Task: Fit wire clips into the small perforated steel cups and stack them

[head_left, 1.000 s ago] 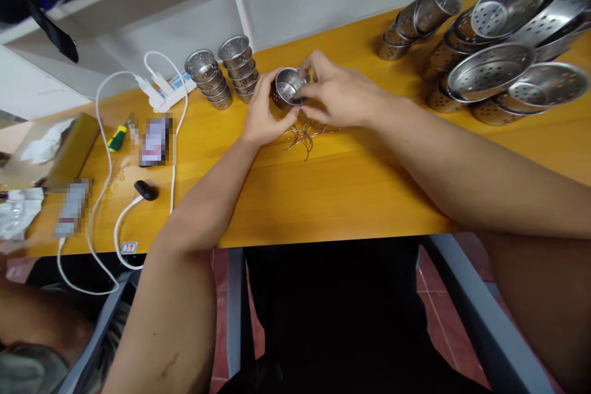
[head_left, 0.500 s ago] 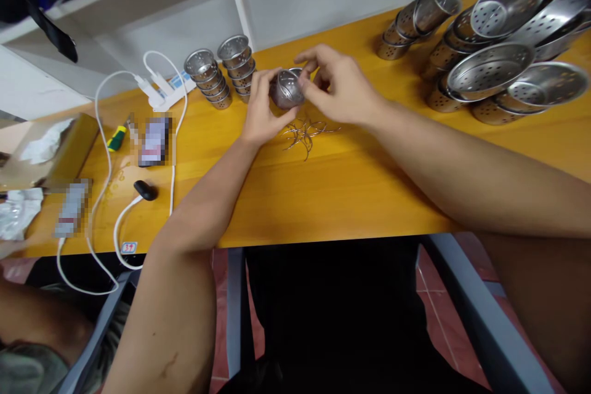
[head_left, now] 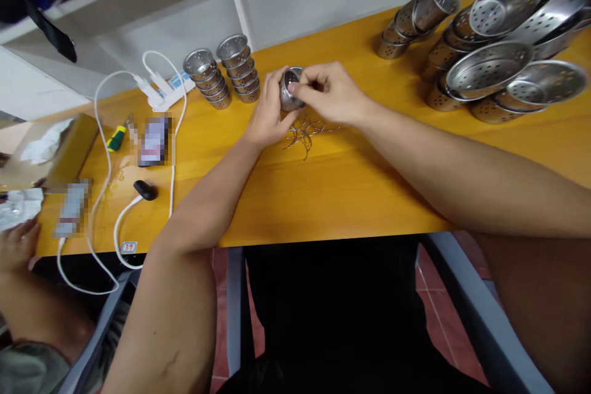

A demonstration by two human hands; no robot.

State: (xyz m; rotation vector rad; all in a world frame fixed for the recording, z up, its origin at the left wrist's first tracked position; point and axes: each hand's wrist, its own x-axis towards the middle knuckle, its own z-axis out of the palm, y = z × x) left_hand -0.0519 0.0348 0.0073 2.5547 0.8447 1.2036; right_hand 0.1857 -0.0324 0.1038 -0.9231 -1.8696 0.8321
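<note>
My left hand [head_left: 270,108] is wrapped around a small perforated metal cup [head_left: 285,95], held tilted above the table with its mouth toward my right hand. Closed in a pinch, my right hand [head_left: 330,92] has its thumb and fingertips at the cup's mouth. Whatever lies between those fingertips is too small to make out. Just below the hands, several thin curved wires [head_left: 305,132] lie in a loose heap on the wooden table. Left of my left hand stand two stacks of similar cups, a nearer stack [head_left: 239,68] and a farther-left stack [head_left: 207,77].
Larger perforated metal containers [head_left: 492,71] are stacked at the right. On the left are a power strip [head_left: 170,95] with white cables, a phone [head_left: 154,140], a screwdriver [head_left: 116,138] and a cardboard box [head_left: 76,148]. A co-worker's hand [head_left: 18,246] rests at the left table edge.
My right hand has moved slightly left, its fingers closing in at the cup's mouth. The cup has turned in my left hand. A co-worker's hand has appeared at the left table edge.
</note>
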